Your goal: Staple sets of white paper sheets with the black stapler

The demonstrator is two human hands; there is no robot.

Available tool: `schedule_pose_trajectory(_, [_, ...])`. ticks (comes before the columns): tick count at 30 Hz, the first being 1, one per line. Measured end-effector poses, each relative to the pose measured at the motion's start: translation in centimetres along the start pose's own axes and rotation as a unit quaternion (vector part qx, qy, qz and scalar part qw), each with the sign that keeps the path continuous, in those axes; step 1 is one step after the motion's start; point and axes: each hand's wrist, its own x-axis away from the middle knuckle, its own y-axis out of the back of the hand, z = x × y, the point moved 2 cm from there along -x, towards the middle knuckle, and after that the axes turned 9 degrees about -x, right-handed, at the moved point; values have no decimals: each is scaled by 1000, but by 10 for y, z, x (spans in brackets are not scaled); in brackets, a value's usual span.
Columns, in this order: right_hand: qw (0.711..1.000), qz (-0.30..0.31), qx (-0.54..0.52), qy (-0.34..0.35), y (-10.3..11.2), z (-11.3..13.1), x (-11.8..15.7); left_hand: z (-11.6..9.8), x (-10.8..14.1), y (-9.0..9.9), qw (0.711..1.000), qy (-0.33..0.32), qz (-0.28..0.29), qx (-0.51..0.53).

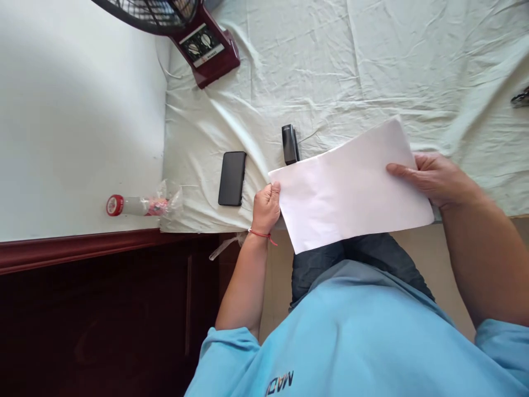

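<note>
White paper (351,193), one sheet or a thin stack, spans the space between my hands at the table's near edge. My left hand (266,208) pinches its left end, with a red string around the wrist. At the other end, my right hand (433,175) grips the paper, its thumb lying on top and its fingers hidden underneath. Just beyond the paper's upper left edge lies a black stapler (290,144), its near end close to the paper. A black phone (232,178) rests on the cloth to the left of the stapler.
A pale cloth (306,66) with wrinkles covers the table. The dark red base of a fan (210,49) stands at the far left. A bottle with a red cap (124,205) lies by the left wall. Something dark (521,98) shows at the right edge.
</note>
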Motion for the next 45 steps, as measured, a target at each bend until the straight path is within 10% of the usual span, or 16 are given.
schedule_pose_trajectory(9, [997,-39,65,22,5,9,-1,5,-17,-11,993,72,28,94])
schedule_pose_trajectory(21, [994,-75,81,4,20,7,-1,-14,-31,-6,992,-14,20,-124])
schedule_pose_trajectory(33, [986,-166,24,-18,10,23,6,-29,-56,-18,983,55,-18,-177])
schedule_pose_trajectory(45, [984,-180,17,-6,21,10,2,-7,-24,-21,945,-187,-160,-215])
